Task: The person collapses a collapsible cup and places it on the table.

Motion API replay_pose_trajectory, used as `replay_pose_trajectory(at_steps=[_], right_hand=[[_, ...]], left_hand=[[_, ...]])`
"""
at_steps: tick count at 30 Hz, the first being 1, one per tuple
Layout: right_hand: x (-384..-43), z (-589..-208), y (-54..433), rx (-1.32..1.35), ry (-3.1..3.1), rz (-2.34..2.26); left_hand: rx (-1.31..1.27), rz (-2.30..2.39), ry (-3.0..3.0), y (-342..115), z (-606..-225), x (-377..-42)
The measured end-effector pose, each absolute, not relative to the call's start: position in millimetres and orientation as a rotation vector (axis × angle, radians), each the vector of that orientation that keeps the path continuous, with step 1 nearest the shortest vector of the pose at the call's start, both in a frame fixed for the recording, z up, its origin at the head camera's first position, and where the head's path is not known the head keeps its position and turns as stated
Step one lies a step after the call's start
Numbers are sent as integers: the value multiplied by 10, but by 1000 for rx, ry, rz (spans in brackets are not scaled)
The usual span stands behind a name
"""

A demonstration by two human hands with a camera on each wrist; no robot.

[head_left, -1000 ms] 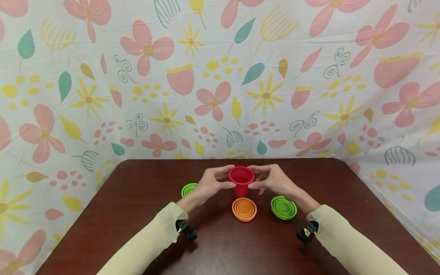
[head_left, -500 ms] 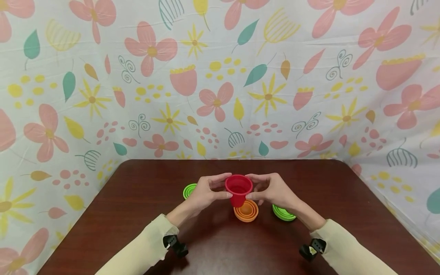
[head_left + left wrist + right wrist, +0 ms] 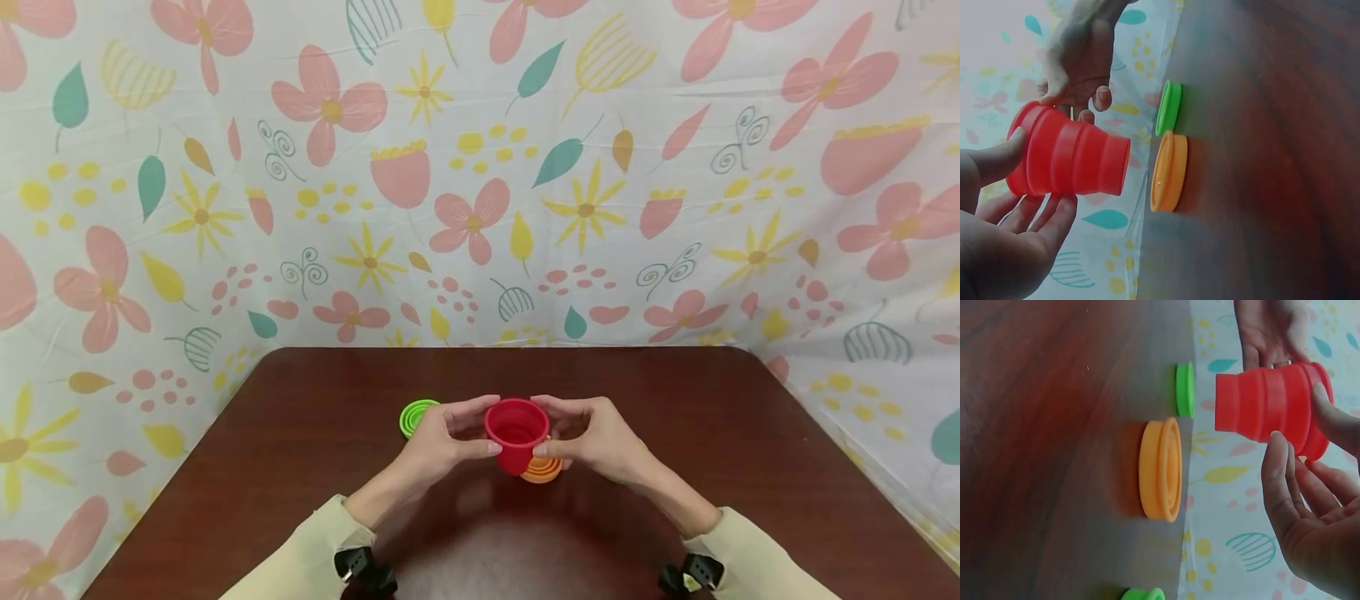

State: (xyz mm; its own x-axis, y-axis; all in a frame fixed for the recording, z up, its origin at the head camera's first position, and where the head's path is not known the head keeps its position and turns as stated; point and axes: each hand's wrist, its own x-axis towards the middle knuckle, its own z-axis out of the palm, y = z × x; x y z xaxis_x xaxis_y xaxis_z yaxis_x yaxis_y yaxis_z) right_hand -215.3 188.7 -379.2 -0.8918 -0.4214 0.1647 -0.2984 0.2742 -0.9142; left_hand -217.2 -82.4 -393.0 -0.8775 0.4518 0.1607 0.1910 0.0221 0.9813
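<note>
A red collapsible cup (image 3: 516,458), pulled out to full height with its mouth up, is held in the air above the table between both hands. My left hand (image 3: 442,442) grips its left side, thumb near the rim and fingers around the wall. From the other side my right hand (image 3: 603,437) pinches it, thumb in front. Stepped rings show along the cup's wall (image 3: 1075,156) in the left wrist view. Below it, an orange collapsible cup (image 3: 546,473) lies folded flat, partly covered by the red one in the head view.
One folded green cup (image 3: 412,417) lies on the brown table (image 3: 315,467) to the left. Another green cup (image 3: 1143,594) sits at the right, nearly hidden behind the right hand in the head view. A flower-patterned cloth (image 3: 480,100) hangs behind the table.
Both hands have brought the red cup nearer to the person, lower in the head view. It now overlaps the orange cup, and the right hand covers nearly all of the right green cup.
</note>
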Motion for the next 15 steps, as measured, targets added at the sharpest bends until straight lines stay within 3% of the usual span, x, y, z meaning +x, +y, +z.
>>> replay_pose_trajectory(at_steps=[15], right_hand=[[-1946,-3841,1864,-734,2325,-1747]], left_hand=[[641,2024,2013,-860,-3963,-1919]])
